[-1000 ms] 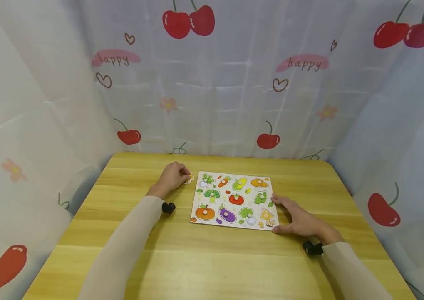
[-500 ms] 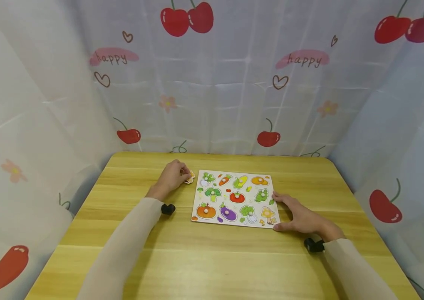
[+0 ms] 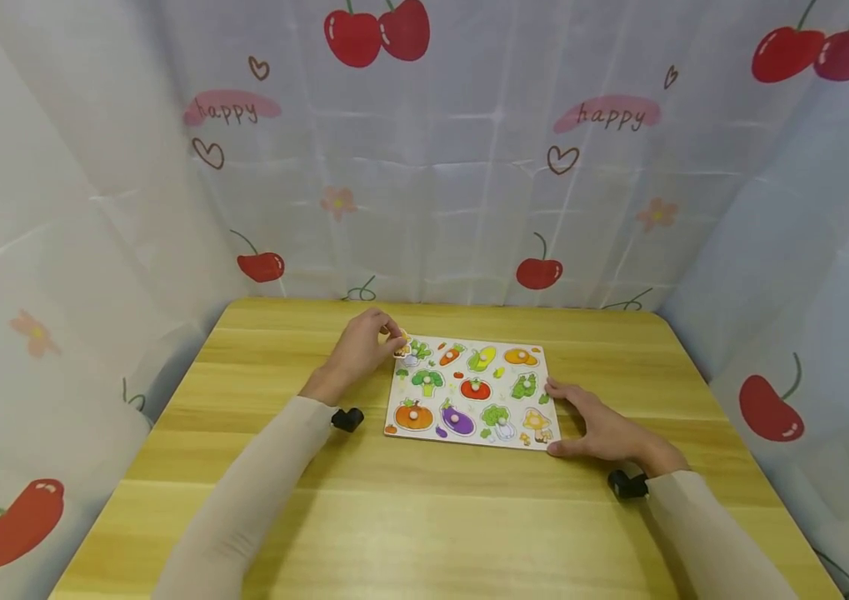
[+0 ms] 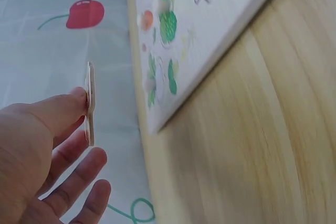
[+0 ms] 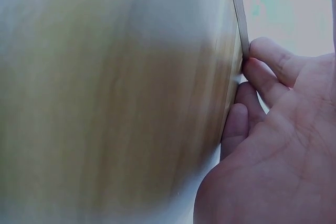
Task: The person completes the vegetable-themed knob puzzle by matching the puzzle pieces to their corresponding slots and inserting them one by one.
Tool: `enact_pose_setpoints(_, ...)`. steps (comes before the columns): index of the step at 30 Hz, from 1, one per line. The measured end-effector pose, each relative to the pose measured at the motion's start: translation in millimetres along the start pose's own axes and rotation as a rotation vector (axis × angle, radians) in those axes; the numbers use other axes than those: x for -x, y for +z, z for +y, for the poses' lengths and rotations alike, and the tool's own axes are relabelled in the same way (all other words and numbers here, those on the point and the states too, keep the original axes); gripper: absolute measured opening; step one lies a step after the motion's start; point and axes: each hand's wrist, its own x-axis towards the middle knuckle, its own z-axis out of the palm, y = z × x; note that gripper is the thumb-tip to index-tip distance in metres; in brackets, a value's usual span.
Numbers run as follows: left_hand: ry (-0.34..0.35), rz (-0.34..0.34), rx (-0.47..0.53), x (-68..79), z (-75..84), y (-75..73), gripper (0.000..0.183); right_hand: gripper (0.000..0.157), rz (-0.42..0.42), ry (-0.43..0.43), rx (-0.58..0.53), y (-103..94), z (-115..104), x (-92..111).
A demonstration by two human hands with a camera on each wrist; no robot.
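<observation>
My left hand [image 3: 364,346] pinches a small mushroom puzzle piece [image 3: 402,345], orange-yellow on top, at the far left corner of the knob puzzle board [image 3: 435,343]. Edge-on in the left wrist view, the thin wooden piece [image 4: 91,111] stands upright between thumb and fingers, raised off the table. The other fingers of that hand spread below it. At the board's right side my right hand [image 3: 607,429] rests, thumb at the near corner and fingertips against the edge. Its fingers [image 5: 265,80] touch the board's side in the right wrist view.
Vegetable pieces with knobs sit in the board, among them a tomato [image 3: 475,389], an eggplant [image 3: 457,419] and a pumpkin [image 3: 413,416]. A mushroom picture [image 3: 536,422] without a visible knob lies near the right corner. Cherry-printed curtains [image 3: 461,192] surround the wooden table [image 3: 424,525].
My left hand has lifted the mushroom piece from beside the board and moved it right, to over the board's far left corner. The right hand stays at the board's edge.
</observation>
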Motion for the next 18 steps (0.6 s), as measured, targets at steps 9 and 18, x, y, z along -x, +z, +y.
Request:
enact_pose_setpoints(9,0.051,-0.005,0.011,4.0,21.9,8.6,0.018,0.110,-0.002,0.005,-0.009,-1.5,-1,-2)
enact_pose_setpoints(18,0.112,-0.047,0.027,13.0,47.6,28.7,0.018,0.112,-0.015,0.015,-0.010,-0.5,0,1)
